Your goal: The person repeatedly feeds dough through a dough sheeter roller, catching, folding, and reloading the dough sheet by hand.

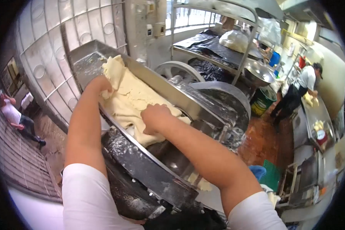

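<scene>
One mass of dough [140, 96] lies in the metal trough [172, 96], under the right hand [156, 118] and beside the left hand [104, 86]; fingertips hidden, I cannot tell whether either is clamped. Much is spread out, with creases and a bunched end beyond the left hand not yet flat

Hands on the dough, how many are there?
2: the left hand at the left edge of the dough, the right hand toward its near end.
</scene>
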Demonstrator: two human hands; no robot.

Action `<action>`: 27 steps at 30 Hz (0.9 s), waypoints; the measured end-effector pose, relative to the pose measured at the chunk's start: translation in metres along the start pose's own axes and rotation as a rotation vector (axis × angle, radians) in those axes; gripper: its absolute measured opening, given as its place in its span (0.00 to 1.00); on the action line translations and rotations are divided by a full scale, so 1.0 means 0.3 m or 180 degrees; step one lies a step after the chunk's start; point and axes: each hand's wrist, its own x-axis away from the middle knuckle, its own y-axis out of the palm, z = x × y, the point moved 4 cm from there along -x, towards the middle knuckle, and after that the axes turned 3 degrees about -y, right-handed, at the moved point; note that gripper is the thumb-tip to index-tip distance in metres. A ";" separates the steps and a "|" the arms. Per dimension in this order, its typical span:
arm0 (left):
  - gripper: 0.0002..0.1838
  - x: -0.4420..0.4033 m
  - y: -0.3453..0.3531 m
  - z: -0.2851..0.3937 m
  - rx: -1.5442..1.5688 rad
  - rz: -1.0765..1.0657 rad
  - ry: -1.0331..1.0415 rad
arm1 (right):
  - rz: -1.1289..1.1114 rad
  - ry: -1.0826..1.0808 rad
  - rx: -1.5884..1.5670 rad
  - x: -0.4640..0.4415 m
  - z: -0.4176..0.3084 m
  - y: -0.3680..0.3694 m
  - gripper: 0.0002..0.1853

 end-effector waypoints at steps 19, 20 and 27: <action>0.25 0.116 -0.051 0.096 -0.0754 0.0092 -0.0102 | 0.2320 0.1783 -0.6112 1.041 0.574 0.452 0.11; 0.26 0.077 -0.025 0.071 -0.0861 0.0165 -0.0168 | 0.2158 0.1856 -0.6413 1.059 0.565 0.516 0.11; 0.20 -0.040 0.134 0.004 -0.0439 0.0609 0.0102 | 0.1144 0.2277 -0.7245 1.004 0.459 0.864 0.13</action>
